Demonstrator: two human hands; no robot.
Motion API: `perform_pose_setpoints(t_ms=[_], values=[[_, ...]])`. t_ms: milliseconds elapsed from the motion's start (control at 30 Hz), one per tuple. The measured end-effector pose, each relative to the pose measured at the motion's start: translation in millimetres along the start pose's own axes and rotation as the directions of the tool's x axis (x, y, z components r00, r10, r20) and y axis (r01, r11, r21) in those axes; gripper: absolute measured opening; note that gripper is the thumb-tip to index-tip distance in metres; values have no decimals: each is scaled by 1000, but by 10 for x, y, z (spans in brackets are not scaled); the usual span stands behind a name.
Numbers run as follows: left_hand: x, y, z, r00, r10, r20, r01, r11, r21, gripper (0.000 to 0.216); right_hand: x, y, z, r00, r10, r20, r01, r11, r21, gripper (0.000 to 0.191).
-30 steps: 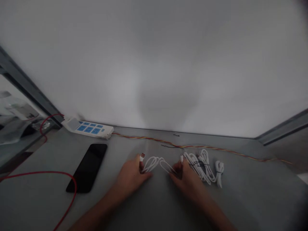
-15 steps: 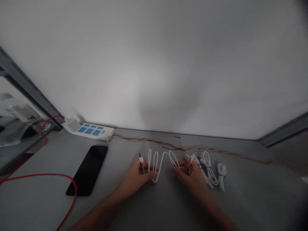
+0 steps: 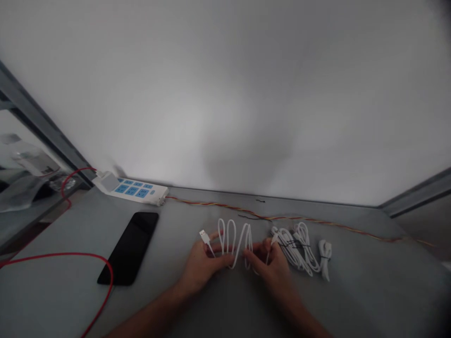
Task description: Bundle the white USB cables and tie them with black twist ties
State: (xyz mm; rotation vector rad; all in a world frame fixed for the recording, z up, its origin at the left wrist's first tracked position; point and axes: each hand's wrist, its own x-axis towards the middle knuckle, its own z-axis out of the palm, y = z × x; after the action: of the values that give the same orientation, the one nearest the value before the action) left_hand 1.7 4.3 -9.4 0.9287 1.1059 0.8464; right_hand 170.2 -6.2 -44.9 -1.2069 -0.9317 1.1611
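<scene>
Both hands hold one white USB cable [image 3: 230,234] folded into upright loops over the grey table [image 3: 369,291]. My left hand [image 3: 203,263] pinches the left side of the loops, and the cable's USB plug [image 3: 203,234] sticks up beside its fingers. My right hand [image 3: 269,265] grips the right side of the loops, with the cable's other small plug [image 3: 274,238] near its fingertips. The two hands are close together.
Bundled white cables [image 3: 294,246] tied with black ties and a smaller white bundle [image 3: 324,256] lie right of my hands. A black phone [image 3: 129,246], a white and blue power strip [image 3: 132,188], a red cord [image 3: 70,256] and a twisted red-yellow wire [image 3: 317,219] lie around.
The flat cable was lifted off the table and gathered into upright loops. My hands have come closer together, squeezing the loops tighter.
</scene>
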Motion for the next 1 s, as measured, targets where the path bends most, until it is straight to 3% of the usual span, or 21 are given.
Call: perform_pose_setpoints(t_ms=[167, 367, 567, 800, 1000], values=[[19, -80, -15, 994, 15, 111, -16, 1000, 4, 34, -7, 4, -9, 996, -58, -67, 53, 995, -84, 52], [50, -111, -33, 999, -21, 39, 23, 998, -57, 46, 20, -83, -47, 993, -11, -115, 8, 1000, -22, 57], [19, -17, -18, 1000, 5, 2, -5, 1000, -6, 44, 5, -129, -20, 989, -21, -150, 24, 999, 22, 56], [40, -14, -32, 998, -1, -69, 9, 993, 120, 28, -9, -153, 1, 995, 38, -93, -31, 996, 81, 56], [43, -58, -12, 996, -47, -79, 56, 992, 117, 31, -31, -93, 20, 997, 61, -55, -57, 996, 67, 55]])
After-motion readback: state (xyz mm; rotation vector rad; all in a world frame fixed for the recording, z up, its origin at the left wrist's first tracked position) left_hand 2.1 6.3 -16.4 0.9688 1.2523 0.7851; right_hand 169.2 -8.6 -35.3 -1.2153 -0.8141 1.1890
